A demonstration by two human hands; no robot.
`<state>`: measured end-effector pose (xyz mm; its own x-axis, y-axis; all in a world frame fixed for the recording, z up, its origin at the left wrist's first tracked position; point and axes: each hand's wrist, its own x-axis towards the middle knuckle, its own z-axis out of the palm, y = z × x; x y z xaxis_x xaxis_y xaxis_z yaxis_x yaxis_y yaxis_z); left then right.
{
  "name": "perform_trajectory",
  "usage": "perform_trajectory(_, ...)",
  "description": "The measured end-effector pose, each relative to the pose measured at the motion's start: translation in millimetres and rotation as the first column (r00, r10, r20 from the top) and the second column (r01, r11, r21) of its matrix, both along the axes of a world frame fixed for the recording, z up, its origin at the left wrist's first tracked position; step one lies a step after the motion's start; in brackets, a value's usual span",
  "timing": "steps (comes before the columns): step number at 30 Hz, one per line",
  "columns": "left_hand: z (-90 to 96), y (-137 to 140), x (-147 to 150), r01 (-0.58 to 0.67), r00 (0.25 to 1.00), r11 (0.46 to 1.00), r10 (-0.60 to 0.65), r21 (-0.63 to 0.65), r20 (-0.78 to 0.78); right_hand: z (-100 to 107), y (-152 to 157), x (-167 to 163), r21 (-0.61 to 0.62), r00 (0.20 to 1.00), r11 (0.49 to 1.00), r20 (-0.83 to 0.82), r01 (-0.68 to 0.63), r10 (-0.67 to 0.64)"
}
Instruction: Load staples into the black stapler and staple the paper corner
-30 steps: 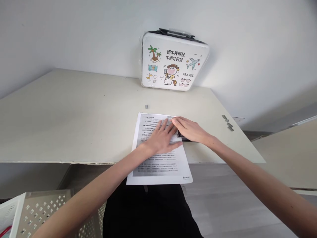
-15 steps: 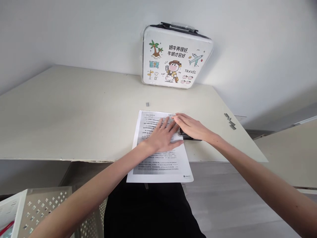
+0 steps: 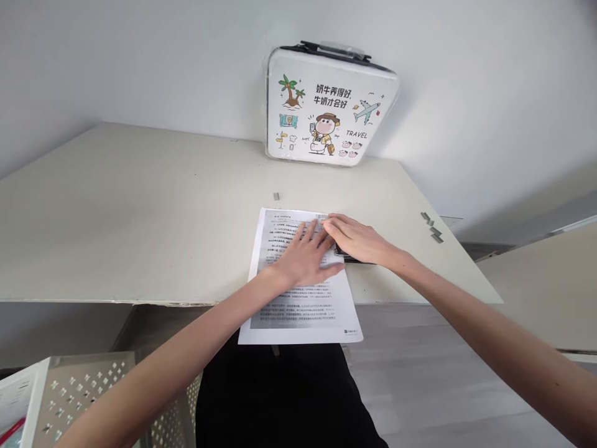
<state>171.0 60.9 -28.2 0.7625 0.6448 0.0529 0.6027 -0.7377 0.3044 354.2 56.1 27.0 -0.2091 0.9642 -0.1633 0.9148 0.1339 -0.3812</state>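
Note:
Printed sheets of paper (image 3: 298,305) lie on the table, with the lower end jutting past its front edge. My left hand (image 3: 303,255) rests flat on them, fingers spread. At the paper's right edge, a black stapler (image 3: 357,258) shows only in part under my right hand (image 3: 359,239). That hand covers the stapler from above and presses on it, its fingertips close to those of my left hand. Most of the stapler, including where its jaw meets the paper, is hidden.
A white cartoon-printed case (image 3: 331,106) stands against the wall at the back of the table (image 3: 140,218). One small staple strip (image 3: 276,196) lies beyond the paper, and several more staple strips (image 3: 436,234) lie at the right. A perforated basket (image 3: 88,386) stands lower left.
My right hand has pressed down slightly, and less of the stapler shows beneath it. My left hand and the paper hold their places.

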Motion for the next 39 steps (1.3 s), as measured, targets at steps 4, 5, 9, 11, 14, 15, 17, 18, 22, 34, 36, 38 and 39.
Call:
perform_trajectory(4,-0.1,0.2,0.0,-0.001,1.000,1.000,0.001,-0.005,-0.007,-0.2,0.3,1.1,0.012,1.000,1.000,0.009,-0.014,0.014)
perform_trajectory(5,-0.6,0.5,0.0,0.000,1.000,1.000,0.000,-0.004,-0.003,-0.1,0.2,1.2,0.017,1.000,1.000,0.010,-0.018,0.018)
perform_trajectory(9,-3.6,1.7,0.1,0.004,1.000,1.000,-0.004,0.001,0.009,0.9,-0.6,0.9,0.020,1.000,1.000,0.002,-0.019,0.019)
perform_trajectory(11,-4.2,2.1,0.1,0.003,1.000,1.000,-0.003,0.000,0.007,1.8,-1.1,0.4,0.003,1.000,1.000,-0.008,-0.014,0.014)
perform_trajectory(14,-3.0,1.8,-0.1,0.000,1.000,1.000,0.000,-0.003,-0.001,2.8,-1.6,-0.1,-0.019,1.000,1.000,-0.015,-0.002,0.002)
perform_trajectory(15,-2.2,1.6,-0.2,-0.001,1.000,1.000,0.001,-0.005,-0.003,3.0,-1.7,-0.1,-0.020,1.000,1.000,-0.015,0.000,0.000)
perform_trajectory(17,-0.6,1.3,-0.4,0.001,1.000,1.000,-0.001,-0.011,-0.005,3.2,-1.9,-0.2,-0.023,1.000,1.000,-0.016,-0.003,0.002)
perform_trajectory(18,0.1,1.1,-0.5,0.002,1.000,1.000,-0.002,-0.014,-0.005,3.4,-2.0,-0.2,-0.024,1.000,1.000,-0.017,-0.004,0.004)
perform_trajectory(22,0.4,1.2,-0.4,0.001,1.000,1.000,-0.001,-0.017,-0.003,3.6,-1.9,-1.0,-0.022,1.000,1.000,-0.005,-0.007,0.007)
perform_trajectory(34,-4.8,2.1,0.5,-0.006,1.000,1.000,0.006,0.031,0.008,-1.2,-0.9,-12.4,0.019,0.986,1.000,0.165,0.011,-0.013)
perform_trajectory(36,-4.1,1.8,0.1,-0.001,1.000,0.999,0.001,0.032,0.009,-2.6,-0.9,-14.8,0.025,0.983,1.000,0.184,0.016,-0.020)
perform_trajectory(38,-4.2,1.8,-0.5,-0.002,1.000,1.000,0.002,0.030,0.014,-6.2,-0.9,-16.9,0.049,0.977,0.999,0.214,0.009,-0.020)
perform_trajectory(39,-4.6,1.9,-0.7,-0.004,1.000,1.000,0.004,0.031,0.020,-9.0,-1.0,-17.7,0.068,0.973,0.998,0.232,0.000,-0.016)
